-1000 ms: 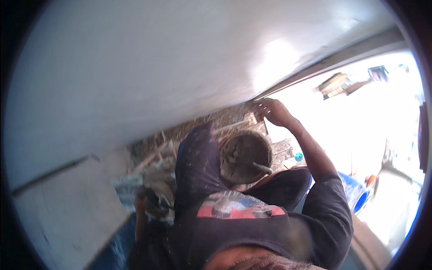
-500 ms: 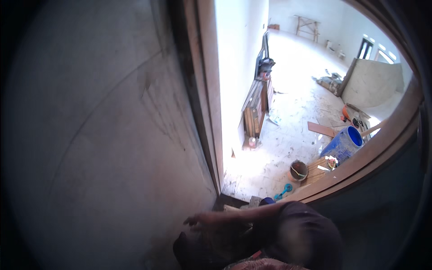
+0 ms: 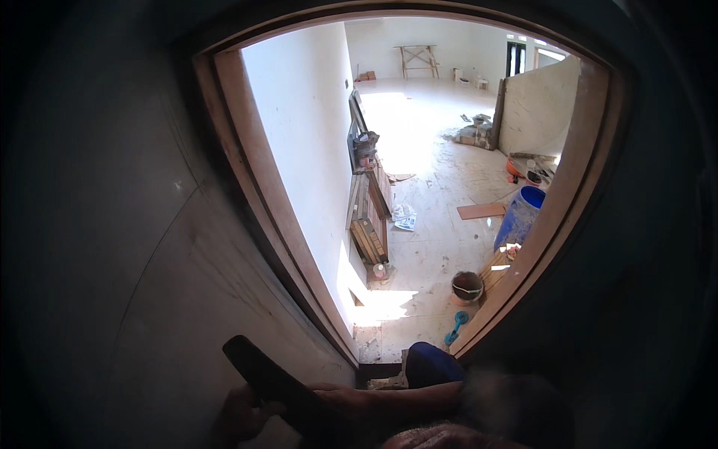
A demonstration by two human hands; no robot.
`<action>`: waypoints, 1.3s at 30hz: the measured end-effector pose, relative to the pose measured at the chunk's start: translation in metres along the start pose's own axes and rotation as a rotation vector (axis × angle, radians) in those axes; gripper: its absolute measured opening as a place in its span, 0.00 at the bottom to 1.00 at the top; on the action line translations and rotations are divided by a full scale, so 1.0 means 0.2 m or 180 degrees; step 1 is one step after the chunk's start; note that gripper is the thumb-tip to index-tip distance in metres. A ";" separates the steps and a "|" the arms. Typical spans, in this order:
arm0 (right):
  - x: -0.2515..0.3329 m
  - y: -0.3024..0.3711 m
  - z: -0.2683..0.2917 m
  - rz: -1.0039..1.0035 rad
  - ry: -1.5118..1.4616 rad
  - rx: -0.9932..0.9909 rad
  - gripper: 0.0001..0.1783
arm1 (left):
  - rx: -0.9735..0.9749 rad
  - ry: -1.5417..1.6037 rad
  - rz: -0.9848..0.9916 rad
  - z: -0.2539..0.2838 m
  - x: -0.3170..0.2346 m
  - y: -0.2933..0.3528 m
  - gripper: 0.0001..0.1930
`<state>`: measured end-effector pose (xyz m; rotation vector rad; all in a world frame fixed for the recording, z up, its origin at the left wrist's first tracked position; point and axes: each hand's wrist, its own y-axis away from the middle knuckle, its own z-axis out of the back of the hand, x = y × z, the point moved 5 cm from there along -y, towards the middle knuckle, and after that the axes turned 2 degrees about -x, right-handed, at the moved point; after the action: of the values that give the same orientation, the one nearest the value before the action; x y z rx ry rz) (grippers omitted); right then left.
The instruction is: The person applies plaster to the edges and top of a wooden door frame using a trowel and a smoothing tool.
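My right forearm [image 3: 419,396] reaches leftward across the lower part of the view, beside a grey plastered wall [image 3: 172,322]. At its end my right hand [image 3: 245,413] is bent round the lower edge of a long, dark, flat tool with a rounded end [image 3: 262,370]. My thumb seems to lie against that edge, though deep shade blurs the fingers. The tool slants up to the left, and its lower end fades into darkness. My left hand does not show. Just beyond my forearm is a dark blue rounded thing [image 3: 434,364] whose kind I cannot make out.
A wooden door frame [image 3: 258,176] opens onto a bright room. Inside, a bucket [image 3: 467,286], a teal tool with rounded ends [image 3: 456,329] and a blue drum [image 3: 520,215] stand or lie at the right. Stacked boards [image 3: 369,224] lean on the left wall.
My view has swung left, bringing the doorway nearer the middle. My right hand has moved down and left; the dark tool's rounded end now rises above it, where before it sat lower.
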<state>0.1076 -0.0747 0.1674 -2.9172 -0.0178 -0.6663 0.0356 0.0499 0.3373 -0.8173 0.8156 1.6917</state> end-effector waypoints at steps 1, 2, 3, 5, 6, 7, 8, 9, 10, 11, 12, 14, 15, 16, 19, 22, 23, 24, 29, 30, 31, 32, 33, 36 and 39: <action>0.01 -0.02 0.01 0.0174 0.0209 -0.0094 0.29 | -0.0018 0.0196 0.0011 -0.01 0.01 -0.02 0.19; 0.05 -0.04 0.06 0.0452 0.0807 -0.0246 0.27 | -0.0136 0.0007 0.0117 -0.01 0.03 -0.02 0.19; 0.09 -0.06 0.08 0.0720 0.1414 -0.0430 0.25 | -0.0262 -0.0208 0.0194 0.00 0.05 -0.03 0.18; 0.26 0.01 0.03 0.1123 0.1692 -0.0735 0.23 | -0.0564 -0.0438 0.0098 0.02 0.10 -0.04 0.17; 0.40 0.10 -0.04 0.1237 0.1363 -0.0834 0.21 | -0.0737 -0.0445 -0.0068 0.03 0.14 -0.05 0.17; 0.62 0.17 -0.09 0.2316 0.2642 -0.1566 0.21 | -0.0918 -0.0451 -0.0222 0.04 0.15 -0.04 0.16; 0.81 0.27 -0.14 0.2377 0.2054 -0.1563 0.20 | -0.0946 -0.0538 -0.0283 0.05 0.16 -0.04 0.16; 0.98 0.43 -0.26 0.3134 0.2212 -0.1833 0.19 | -0.0983 -0.0623 -0.0343 0.05 0.16 -0.04 0.16; 1.15 0.58 -0.40 0.3880 0.2424 -0.2237 0.19 | -0.1040 -0.0700 -0.0371 0.05 0.15 -0.03 0.16; 1.29 0.73 -0.54 0.4523 0.2639 -0.2748 0.19 | -0.1044 -0.0772 -0.0352 0.06 0.14 -0.02 0.16; 1.44 0.87 -0.68 0.5037 0.2169 -0.2278 0.20 | -0.1043 -0.0861 -0.0364 0.05 0.11 -0.01 0.16; 1.72 1.10 -0.93 0.5859 0.1313 -0.1123 0.22 | -0.1097 -0.0969 -0.0254 0.03 0.08 0.02 0.16; 1.83 1.21 -1.04 0.6162 0.1492 -0.0969 0.21 | -0.1119 -0.0999 -0.0176 0.01 0.05 0.02 0.15; 1.92 1.31 -1.14 0.6529 0.1071 -0.1118 0.22 | -0.1133 -0.1036 -0.0122 0.00 0.01 0.02 0.15; 2.13 1.49 -1.40 0.6958 0.1835 -0.0737 0.22 | -0.1103 -0.0914 -0.0342 0.02 0.06 -0.02 0.14; 2.26 1.54 -1.52 0.6761 0.1093 -0.1353 0.24 | -0.1112 -0.0722 -0.0374 0.02 0.11 -0.05 0.13; 2.27 1.52 -1.55 0.6686 0.0974 -0.1362 0.23 | -0.1127 -0.0787 -0.0341 0.02 0.10 -0.03 0.12; 2.29 1.51 -1.55 0.6670 0.0857 -0.1357 0.24 | -0.1137 -0.0849 -0.0312 0.02 0.08 -0.02 0.12; 2.45 1.52 -1.51 0.6665 0.0581 -0.1240 0.27 | -0.1149 -0.1174 -0.0202 0.02 0.07 -0.01 0.11; 2.47 1.52 -1.51 0.6691 0.0503 -0.1242 0.27 | -0.1131 -0.1229 -0.0156 0.02 0.09 -0.02 0.11; 2.49 1.52 -1.53 0.6709 0.0548 -0.1202 0.27 | -0.1111 -0.1284 -0.0115 0.03 0.10 -0.03 0.10; 2.50 1.51 -1.55 0.6717 0.0592 -0.1177 0.27 | -0.1113 -0.1251 -0.0155 0.03 0.11 -0.03 0.10; 2.51 1.51 -1.56 0.6727 0.0636 -0.1152 0.27 | -0.1113 -0.1218 -0.0197 0.02 0.11 -0.03 0.10; 2.50 1.48 -1.59 0.6835 0.0773 -0.1305 0.28 | -0.1074 -0.1203 -0.0265 0.02 0.14 -0.05 0.10; 2.48 1.52 -1.60 0.6672 0.0607 -0.1359 0.28 | -0.1040 -0.1182 -0.0312 0.01 0.11 -0.07 0.10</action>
<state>0.4294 -0.4335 0.6238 -1.4081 2.6567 -0.3605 0.0430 0.0662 0.3187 -0.7141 0.2451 1.8398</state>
